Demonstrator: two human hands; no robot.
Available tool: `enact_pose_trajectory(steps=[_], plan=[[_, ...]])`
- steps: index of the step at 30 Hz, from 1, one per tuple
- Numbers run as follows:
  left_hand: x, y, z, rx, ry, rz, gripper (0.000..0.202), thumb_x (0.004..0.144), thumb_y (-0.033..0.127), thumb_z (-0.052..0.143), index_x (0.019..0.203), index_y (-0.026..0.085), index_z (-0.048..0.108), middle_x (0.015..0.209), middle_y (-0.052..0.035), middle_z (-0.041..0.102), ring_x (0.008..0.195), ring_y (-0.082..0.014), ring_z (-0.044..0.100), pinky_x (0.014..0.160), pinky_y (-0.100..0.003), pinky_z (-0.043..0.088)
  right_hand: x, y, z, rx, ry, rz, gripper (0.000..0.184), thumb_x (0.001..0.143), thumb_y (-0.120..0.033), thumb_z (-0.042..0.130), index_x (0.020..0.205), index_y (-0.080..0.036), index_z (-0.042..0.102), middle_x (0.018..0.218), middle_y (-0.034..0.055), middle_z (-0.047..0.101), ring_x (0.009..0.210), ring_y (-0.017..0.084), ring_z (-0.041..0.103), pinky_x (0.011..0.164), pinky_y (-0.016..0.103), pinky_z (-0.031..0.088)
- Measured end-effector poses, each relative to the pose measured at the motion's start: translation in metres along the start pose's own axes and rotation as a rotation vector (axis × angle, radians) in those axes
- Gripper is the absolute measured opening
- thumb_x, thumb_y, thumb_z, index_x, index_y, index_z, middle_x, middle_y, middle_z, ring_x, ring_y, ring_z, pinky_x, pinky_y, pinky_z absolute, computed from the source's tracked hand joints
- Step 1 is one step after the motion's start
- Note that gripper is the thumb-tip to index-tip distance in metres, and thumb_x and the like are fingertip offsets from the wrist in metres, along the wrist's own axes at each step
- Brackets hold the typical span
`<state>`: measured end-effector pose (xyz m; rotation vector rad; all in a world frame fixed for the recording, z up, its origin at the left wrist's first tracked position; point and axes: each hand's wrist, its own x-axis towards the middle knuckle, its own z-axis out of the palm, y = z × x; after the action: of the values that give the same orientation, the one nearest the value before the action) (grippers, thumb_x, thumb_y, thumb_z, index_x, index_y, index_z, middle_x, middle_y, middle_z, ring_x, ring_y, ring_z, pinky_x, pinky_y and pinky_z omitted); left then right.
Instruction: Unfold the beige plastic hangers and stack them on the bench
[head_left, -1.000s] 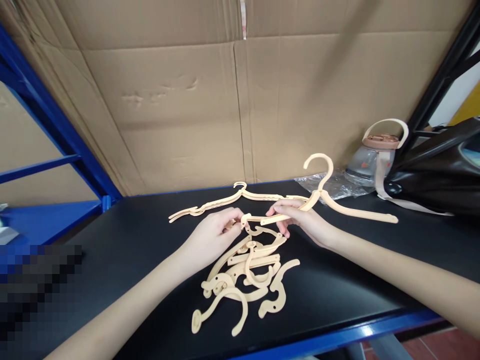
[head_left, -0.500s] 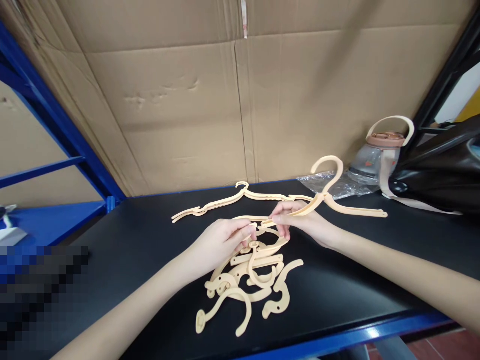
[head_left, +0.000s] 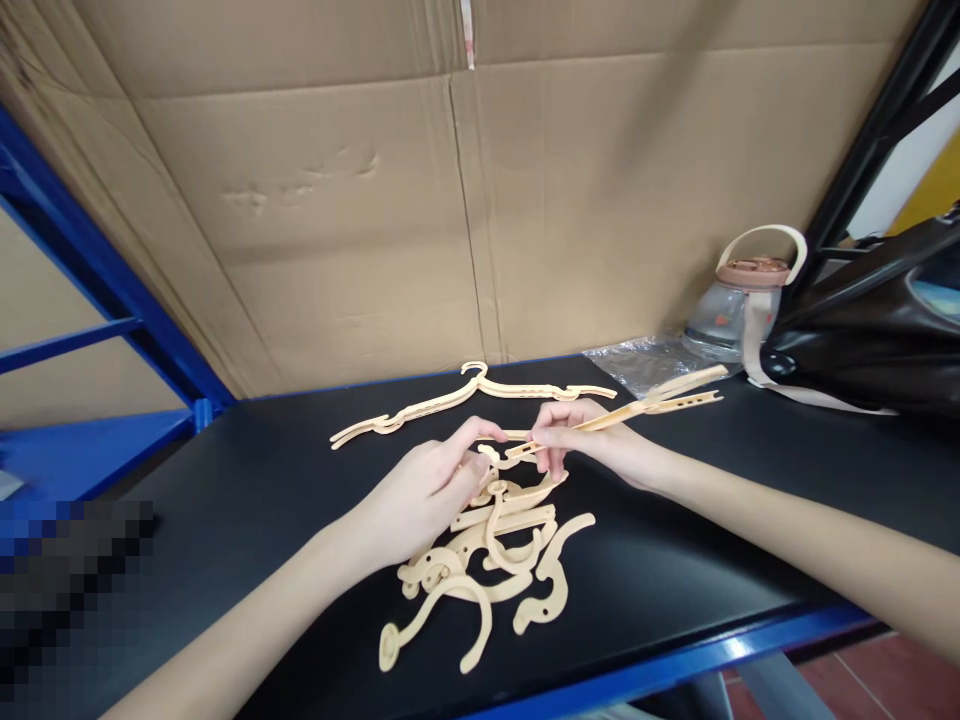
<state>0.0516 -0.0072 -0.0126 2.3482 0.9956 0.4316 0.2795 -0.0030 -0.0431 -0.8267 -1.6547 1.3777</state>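
My right hand (head_left: 581, 438) pinches one arm of a partly assembled cream plastic clothes hanger (head_left: 611, 417). It is turned nearly edge-on, its hook and other arm pointing right. Close by on the left, my left hand (head_left: 442, 480) has its thumb and fingers around a small cream hanger piece (head_left: 489, 454), mostly hidden, with the index finger stretched toward the hanger's end. A small gap separates piece and hanger. Under both hands lies a pile of loose hanger parts, including a loose hook (head_left: 480, 590) and a curved end piece (head_left: 553, 590).
Assembled hangers (head_left: 480, 385) lie at the back of the black tabletop (head_left: 300, 470). Clear plastic wrap (head_left: 630, 366) and a strapped water bottle (head_left: 731, 305) stand at back right, beside a black bag (head_left: 862, 330). Cardboard (head_left: 337, 230) walls the rear; a blue frame post (head_left: 112, 270) rises left.
The hanger in my right hand has rotated, so its hook has swung from upright down to the right. My left index finger has lifted off the small piece and extended.
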Motion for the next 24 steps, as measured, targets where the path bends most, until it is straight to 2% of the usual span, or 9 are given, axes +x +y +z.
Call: enact_pose_trajectory(steps=[4, 9, 18, 24], plan=[[0.0004, 0.0016, -0.0008, 0.065, -0.044, 0.045, 0.031, 0.097, 0.035, 0.028, 0.119, 0.023, 0.046, 0.056, 0.0075, 0.043, 0.051, -0.0118, 0.041, 0.053, -0.022, 0.032, -0.0007, -0.0012, 0.0014, 0.024, -0.033, 0.020, 0.025, 0.082, -0.035, 0.064, 0.070, -0.014, 0.056, 0.062, 0.0010, 0.066, 0.050, 0.012, 0.061, 0.052, 0.023, 0.046], [0.0017, 0.0062, -0.0007, 0.133, -0.090, 0.086, 0.033, 0.096, 0.032, 0.030, 0.096, 0.017, 0.059, 0.056, 0.0055, 0.041, 0.050, -0.0105, 0.038, 0.051, -0.021, 0.030, -0.0022, -0.0040, 0.0032, 0.021, -0.066, 0.003, 0.027, 0.082, -0.035, 0.063, 0.067, -0.014, 0.055, 0.059, -0.0003, 0.064, 0.049, 0.011, 0.059, 0.052, 0.023, 0.045], [-0.0007, 0.0054, 0.0007, 0.102, -0.174, 0.144, 0.031, 0.097, 0.029, 0.029, 0.104, 0.022, 0.059, 0.051, 0.0074, 0.037, 0.046, -0.0098, 0.035, 0.051, -0.021, 0.028, -0.0024, -0.0033, 0.0040, 0.041, -0.133, 0.061, 0.024, 0.081, -0.034, 0.065, 0.071, -0.013, 0.058, 0.060, 0.0000, 0.065, 0.051, 0.010, 0.060, 0.051, 0.021, 0.047], [-0.0016, 0.0046, 0.0011, 0.074, -0.226, 0.160, 0.031, 0.097, 0.029, 0.031, 0.093, 0.018, 0.061, 0.055, 0.0056, 0.042, 0.049, -0.0090, 0.037, 0.051, -0.021, 0.028, -0.0027, -0.0044, 0.0078, 0.095, -0.181, 0.095, 0.025, 0.082, -0.033, 0.064, 0.069, -0.012, 0.058, 0.057, -0.0004, 0.063, 0.048, 0.010, 0.059, 0.050, 0.021, 0.048]])
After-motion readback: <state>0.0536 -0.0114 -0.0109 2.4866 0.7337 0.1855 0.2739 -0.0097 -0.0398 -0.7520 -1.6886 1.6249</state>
